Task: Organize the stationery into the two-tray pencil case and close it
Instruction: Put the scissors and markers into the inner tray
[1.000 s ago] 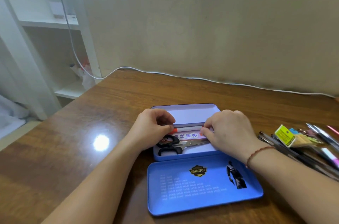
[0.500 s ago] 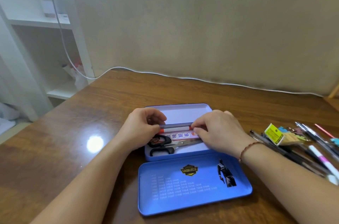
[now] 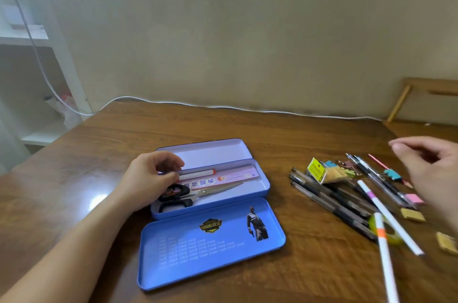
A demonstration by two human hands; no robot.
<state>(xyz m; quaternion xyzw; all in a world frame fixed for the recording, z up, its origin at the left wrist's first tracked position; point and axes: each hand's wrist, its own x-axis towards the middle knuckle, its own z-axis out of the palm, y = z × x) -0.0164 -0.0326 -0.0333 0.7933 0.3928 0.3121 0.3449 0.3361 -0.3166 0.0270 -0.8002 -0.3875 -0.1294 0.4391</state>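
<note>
The blue pencil case (image 3: pixel 263 188) lies open on the wooden table, its lid (image 3: pixel 213 243) flat in front and a pale tray (image 3: pixel 213 153) raised behind. Inside lie black-handled scissors (image 3: pixel 198 194), a pink ruler (image 3: pixel 230 177) and a white pen with a red tip (image 3: pixel 198 173). My left hand (image 3: pixel 151 178) pinches the left end of that pen at the case's left side. My right hand (image 3: pixel 431 171) hovers blurred over the loose stationery at the right, fingers loosely curled and holding nothing.
Right of the case lie several dark pens (image 3: pixel 332 198), two white pens (image 3: pixel 386 248), a yellow-labelled packet (image 3: pixel 322 172), binder clips (image 3: pixel 347 166), pink and tan erasers (image 3: pixel 412 213). A white cable (image 3: pixel 223 106) runs along the wall. A white shelf (image 3: pixel 29 42) stands at left.
My right hand has left the pen in the case and swung right, above the loose stationery. My left hand stays on the pen's left end. The view has turned right.
</note>
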